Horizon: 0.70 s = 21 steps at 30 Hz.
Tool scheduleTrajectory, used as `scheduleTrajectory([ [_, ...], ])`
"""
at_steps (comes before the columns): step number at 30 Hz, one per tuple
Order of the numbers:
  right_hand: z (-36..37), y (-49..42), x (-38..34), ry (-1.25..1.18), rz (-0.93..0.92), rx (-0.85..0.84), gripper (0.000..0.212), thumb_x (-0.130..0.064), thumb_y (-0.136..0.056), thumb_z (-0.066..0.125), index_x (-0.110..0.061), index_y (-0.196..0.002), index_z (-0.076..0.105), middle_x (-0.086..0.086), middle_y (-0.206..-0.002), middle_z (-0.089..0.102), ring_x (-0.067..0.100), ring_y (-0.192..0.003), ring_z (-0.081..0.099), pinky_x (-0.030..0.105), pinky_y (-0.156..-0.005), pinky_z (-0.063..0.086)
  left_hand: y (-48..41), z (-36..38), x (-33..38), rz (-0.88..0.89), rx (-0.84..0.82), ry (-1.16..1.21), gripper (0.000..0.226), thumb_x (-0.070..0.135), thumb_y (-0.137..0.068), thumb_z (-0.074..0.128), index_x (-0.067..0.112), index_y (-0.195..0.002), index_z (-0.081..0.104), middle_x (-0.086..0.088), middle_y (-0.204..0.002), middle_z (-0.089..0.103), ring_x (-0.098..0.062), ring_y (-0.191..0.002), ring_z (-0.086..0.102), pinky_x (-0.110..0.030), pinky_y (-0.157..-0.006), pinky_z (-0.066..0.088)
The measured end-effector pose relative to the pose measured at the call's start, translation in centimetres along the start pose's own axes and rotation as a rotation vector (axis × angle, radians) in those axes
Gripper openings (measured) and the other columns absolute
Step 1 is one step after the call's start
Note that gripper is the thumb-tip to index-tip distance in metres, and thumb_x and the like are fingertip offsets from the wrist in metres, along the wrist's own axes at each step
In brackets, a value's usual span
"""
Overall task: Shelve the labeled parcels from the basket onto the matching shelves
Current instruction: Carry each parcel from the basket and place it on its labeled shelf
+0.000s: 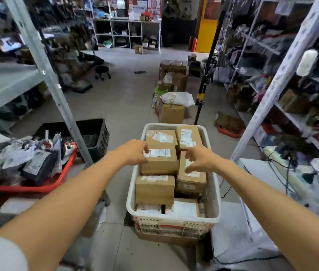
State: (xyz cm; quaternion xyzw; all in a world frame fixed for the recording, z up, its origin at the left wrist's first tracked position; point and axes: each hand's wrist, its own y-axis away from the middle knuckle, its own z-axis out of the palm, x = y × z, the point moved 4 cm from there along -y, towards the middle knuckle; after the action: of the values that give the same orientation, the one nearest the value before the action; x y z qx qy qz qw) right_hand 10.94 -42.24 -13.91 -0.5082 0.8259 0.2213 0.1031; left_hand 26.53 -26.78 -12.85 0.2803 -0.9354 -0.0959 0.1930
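Low at mid-floor, on grey tiles: white perforated plastic basket (176, 219), packed to the rim with brown cardboard parcels. Topmost at the basket's centre, raised above its neighbours: brown cardboard parcel with a white printed label (160, 163), label face up. On that parcel's left edge, left hand (133, 152), fingers curled over the top beside the label and thumb low on the side face, gripping the corner. Just beside the same parcel's right edge, right hand (201, 159), fingers spread and loosely bent, holding nothing, poised over a second labelled brown box (191, 180) along the basket's right wall; contact with either box impossible to tell. At the basket's far end, side by side, far-left labelled carton (161, 136) and far-right labelled carton (188, 136). Toward the basket's near end, plain-sided brown carton (154, 190) with a strip of label on top, and beside it a flat packet under a large white label (184, 209). Left of the basket, grey slanting metal shelf post (47, 75), then a black plastic crate (96, 132) and a red-rimmed tray (64, 173) heaped with grey and black mailer bags. Beyond the basket, a stack of brown shipping cartons (171, 114) topped by a white sack (177, 98), and a black pole with a yellow band (203, 89). Right of the basket, white perforated metal upright (271, 94) of crowded shelving, its contents blurred.
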Motion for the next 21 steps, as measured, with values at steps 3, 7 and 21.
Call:
scheduleTrajectory([
  [3,1.0,-2.7,1.6,0.029,0.055,-0.080,0.049,-0.033,-0.070,0.079,-0.016,-0.111,0.058,-0.001,-0.105,0.061,0.018,-0.096,0.058,0.034,-0.083,0.053,-2.8,0.8,-0.4,-0.007,-0.046,-0.015,0.036,0.027,-0.084,0.066,0.019,-0.119,0.058,-0.002,-0.113,0.063,-0.019,-0.098,0.059,-0.037,-0.087,0.052],
  [7,1.8,-6.5,2.3,0.040,0.054,-0.137,0.052,-0.029,-0.073,0.078,-0.013,-0.118,0.058,-0.002,-0.107,0.058,0.021,-0.102,0.059,0.037,-0.088,0.053,-6.4,0.9,-2.8,-0.045,-0.086,-0.031,0.039,0.026,-0.084,0.067,0.016,-0.120,0.057,-0.004,-0.116,0.062,-0.021,-0.101,0.059,-0.035,-0.087,0.051],
  [21,2.1,-23.1,5.0,0.001,0.272,-0.168,0.039,-0.028,-0.072,0.078,-0.007,-0.099,0.059,0.004,-0.096,0.061,0.023,-0.090,0.059,0.030,-0.068,0.050,-25.4,0.2,-9.8,0.076,-0.202,0.015,0.040,0.023,-0.080,0.072,0.018,-0.117,0.056,0.002,-0.106,0.057,-0.021,-0.099,0.058,-0.031,-0.074,0.045],
])
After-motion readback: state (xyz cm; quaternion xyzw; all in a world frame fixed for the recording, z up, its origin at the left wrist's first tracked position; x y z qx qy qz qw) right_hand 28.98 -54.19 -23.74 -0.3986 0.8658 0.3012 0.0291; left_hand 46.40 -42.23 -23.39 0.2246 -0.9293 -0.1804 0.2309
